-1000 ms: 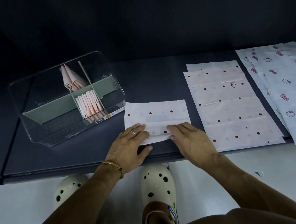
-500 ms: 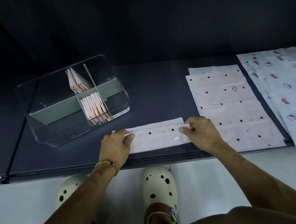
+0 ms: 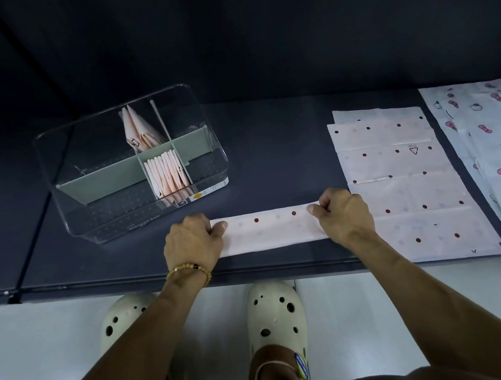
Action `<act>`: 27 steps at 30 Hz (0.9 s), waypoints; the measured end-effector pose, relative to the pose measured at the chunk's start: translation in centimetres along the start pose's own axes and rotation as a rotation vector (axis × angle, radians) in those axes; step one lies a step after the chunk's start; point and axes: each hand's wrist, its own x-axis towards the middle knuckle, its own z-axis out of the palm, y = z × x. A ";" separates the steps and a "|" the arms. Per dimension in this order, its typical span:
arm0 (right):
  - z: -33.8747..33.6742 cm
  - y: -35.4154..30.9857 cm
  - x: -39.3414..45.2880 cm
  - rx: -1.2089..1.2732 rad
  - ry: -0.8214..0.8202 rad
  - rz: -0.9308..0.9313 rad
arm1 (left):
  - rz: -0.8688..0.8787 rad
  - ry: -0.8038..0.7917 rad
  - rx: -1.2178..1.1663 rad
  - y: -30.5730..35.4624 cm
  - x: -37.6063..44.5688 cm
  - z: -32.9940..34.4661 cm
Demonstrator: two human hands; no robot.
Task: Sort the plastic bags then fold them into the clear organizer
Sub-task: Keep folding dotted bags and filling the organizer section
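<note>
dotted bag [image 3: 269, 230] lies folded into a narrow strip on the table edge [image 3: 125, 273]. left hand [image 3: 191, 246] and right hand [image 3: 342, 213], knuckles up, pinch its two ends.

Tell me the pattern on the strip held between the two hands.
The folded strip is pale pinkish-white with dark red dots, clearest in the head view.

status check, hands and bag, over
Left hand and right hand pinch ends of dotted bag, folded to a strip. Organizer beside it. Nothing blocking.
</note>
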 end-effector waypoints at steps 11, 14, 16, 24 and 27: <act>-0.3 -0.9 -0.5 -0.148 0.108 -0.023 | 0.888 -0.004 0.216 -2.4 -0.2 0.9; 0.9 -2.7 -2.5 -0.378 0.267 -0.442 | 0.885 -0.011 0.217 -2.7 -0.5 0.8; 3.1 -4.6 -4.2 -0.326 0.199 -0.709 | 0.881 0.007 0.184 -2.5 -0.7 0.9; 4.9 -2.5 -4.8 -0.281 -0.074 -0.719 | 0.834 0.005 0.138 -3.4 -1.3 1.1; 2.6 0.7 -3.6 -0.361 -0.094 -0.695 | 0.817 -0.018 0.142 -3.9 -1.3 0.9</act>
